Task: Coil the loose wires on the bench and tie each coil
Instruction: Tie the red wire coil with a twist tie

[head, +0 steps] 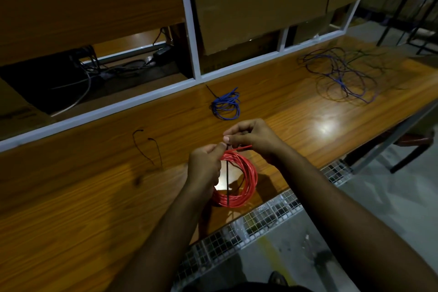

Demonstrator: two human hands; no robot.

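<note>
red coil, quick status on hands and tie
Left hand grips red coil; right hand pinches black tie at top. Tie not cinched. Nothing in the way.

"Crompton" read upside down, pale letters on black label, on large cardboard box [258,7] behind table. No other text legible.

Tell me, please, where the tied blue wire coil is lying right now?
The blue wire coil lies on the bench beyond both hands, near the white frame rail.
</note>
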